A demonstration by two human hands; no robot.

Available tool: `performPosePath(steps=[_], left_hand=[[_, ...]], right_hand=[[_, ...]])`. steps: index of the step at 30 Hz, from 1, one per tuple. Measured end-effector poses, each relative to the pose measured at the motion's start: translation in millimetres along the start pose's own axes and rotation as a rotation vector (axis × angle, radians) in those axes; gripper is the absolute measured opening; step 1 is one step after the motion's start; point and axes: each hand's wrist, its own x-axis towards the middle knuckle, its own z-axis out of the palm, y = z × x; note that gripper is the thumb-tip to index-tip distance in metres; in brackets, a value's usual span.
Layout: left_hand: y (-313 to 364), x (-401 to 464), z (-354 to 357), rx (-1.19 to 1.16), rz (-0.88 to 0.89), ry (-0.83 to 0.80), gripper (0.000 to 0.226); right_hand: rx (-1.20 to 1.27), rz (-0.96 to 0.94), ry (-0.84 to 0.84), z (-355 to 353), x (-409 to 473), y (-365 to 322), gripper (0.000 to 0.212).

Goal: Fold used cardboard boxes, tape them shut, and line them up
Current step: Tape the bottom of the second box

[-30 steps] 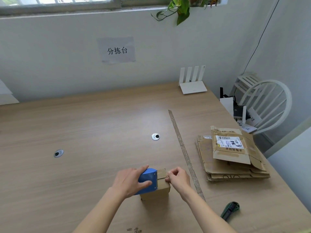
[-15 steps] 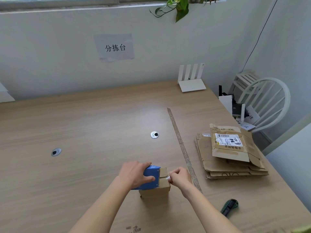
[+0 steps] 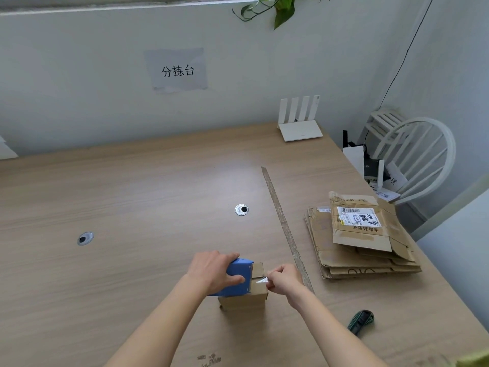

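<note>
1. Wooden table (image 3: 132, 194) stands against a white wall that bears a paper sign (image 3: 177, 70); a plant (image 3: 280, 6) hangs at the top edge of the view.
2. Small cardboard box (image 3: 247, 298) stands upright on the near part of the table, between the two forearms.
3. Left hand (image 3: 213, 271) lies over the blue tape dispenser (image 3: 238, 278) from the left. The fingers curl over its top and the thumb presses its near side, so the hand grips the dispenser. The dispenser rests on top of the box, toothed edge facing right.
4. Left forearm runs from the bottom edge up and to the right toward the box.
5. Right hand (image 3: 284, 279) sits at the upper right edge of the box. Thumb and fingers are drawn together and pinch the free end of the clear tape (image 3: 263, 280), which spans from the dispenser's edge to the fingertips.
6. Right forearm runs from the bottom right up and to the left, meeting the hand beside the box.
7. Stack of flattened boxes (image 3: 360, 245) lies on the table well to the right; the top one carries a shipping label.
8. Long strip (image 3: 285, 229) lies on the table between the box and the stack.
9. Green utility knife (image 3: 361, 321) lies near the right forearm.
10. White router (image 3: 300, 120) stands at the table's far edge; a white chair (image 3: 415, 157) stands beyond the right side.
</note>
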Motion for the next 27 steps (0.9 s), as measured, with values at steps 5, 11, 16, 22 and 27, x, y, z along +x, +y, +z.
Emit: performPosePath(steps=[5, 11, 16, 22, 27], left_hand=[[-0.8, 0.5, 0.4, -0.017, 0.003, 0.002, 0.057], [-5.7, -0.7, 6.3, -0.093, 0.002, 0.046, 0.061], [-8.0, 0.6, 7.0, -0.102, 0.012, 0.057, 0.064], [-7.7, 3.9, 6.2, -0.101, 0.014, 0.038, 0.066], [-7.1, 2.2, 4.8, -0.112, 0.018, 0.034, 0.063]], right_hand=[[-0.043, -0.004, -0.026, 0.3, 1.4, -1.9, 0.008], [-0.045, 0.075, -0.11, -7.9, 12.4, 5.9, 0.024], [-0.382, 0.011, -0.071, -13.5, 16.1, 8.3, 0.08], [-0.703, -0.671, -0.265, -28.3, -9.6, -2.8, 0.096], [-0.915, -0.81, -0.263, -7.3, -17.6, -5.9, 0.1]])
